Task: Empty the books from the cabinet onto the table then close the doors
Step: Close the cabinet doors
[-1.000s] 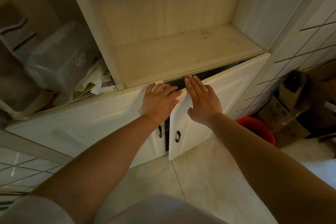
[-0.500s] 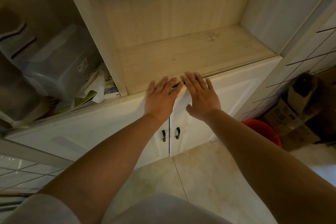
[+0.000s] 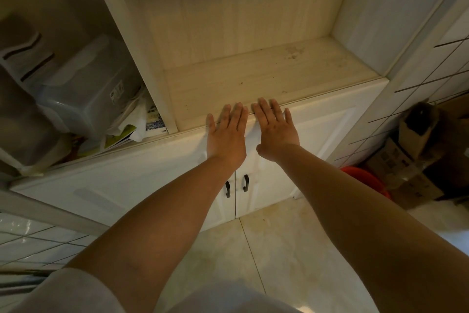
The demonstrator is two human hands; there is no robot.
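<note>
Hands spread flat, left hand [image 3: 226, 135] on left door [image 3: 142, 185] and right hand [image 3: 275, 127] on right door [image 3: 317, 140], both doors closed, black handles [image 3: 236, 185] side by side.

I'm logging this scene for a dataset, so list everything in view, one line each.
cabinet doors: 2, white, shut, below the shelf
door handles: 2, black, at the doors' meeting edges
shelf: 1, pale wood, bare, above the doors
storage box: 1, clear plastic, left compartment
papers: several, mixed colours, beside the box
bucket: 1, red, floor at right
cardboard boxes: at least 2, brown, far right
left hand: flat on left door
right hand: flat on right door
</note>
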